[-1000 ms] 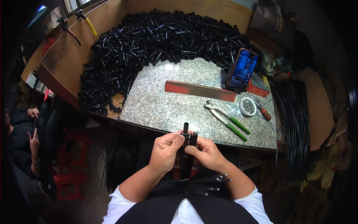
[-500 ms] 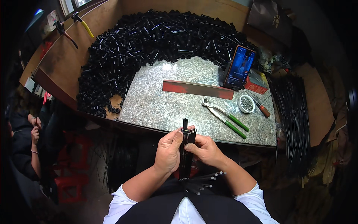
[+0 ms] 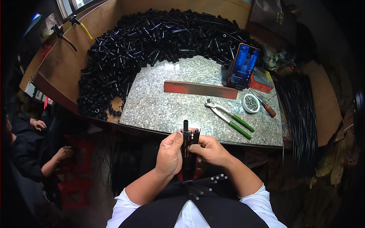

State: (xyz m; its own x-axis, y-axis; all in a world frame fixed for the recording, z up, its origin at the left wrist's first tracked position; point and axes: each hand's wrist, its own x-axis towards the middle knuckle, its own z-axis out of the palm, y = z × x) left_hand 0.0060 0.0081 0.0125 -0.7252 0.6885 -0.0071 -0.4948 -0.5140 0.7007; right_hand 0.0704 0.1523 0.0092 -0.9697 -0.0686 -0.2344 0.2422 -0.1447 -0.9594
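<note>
Upright in front of my chest is a black umbrella frame [image 3: 187,159], a bundle of thin ribs with a short round tube at its top. My left hand [image 3: 169,152] is wrapped round it from the left, thumb near the collar below the tube. From the right, my right hand [image 3: 208,151] pinches the ribs at the upper side, thumb across them; its other fingertips are partly hidden. Below, several ribs with pale round tips [image 3: 207,186] fan out over my lap.
On the stone-topped table [image 3: 152,110] are green-handled pincers [image 3: 228,118], a red-and-black bar [image 3: 199,90], a cup of small metal pieces [image 3: 251,103], a screwdriver [image 3: 268,109] and a propped phone [image 3: 243,65]. Black parts [image 3: 159,38] pile behind; black rods [image 3: 298,121] hang right. A co-worker [image 3: 34,152] sits left.
My hands and the umbrella frame have shifted slightly left, and the fanned ribs have moved a little. The co-worker's hands, together before, are now apart.
</note>
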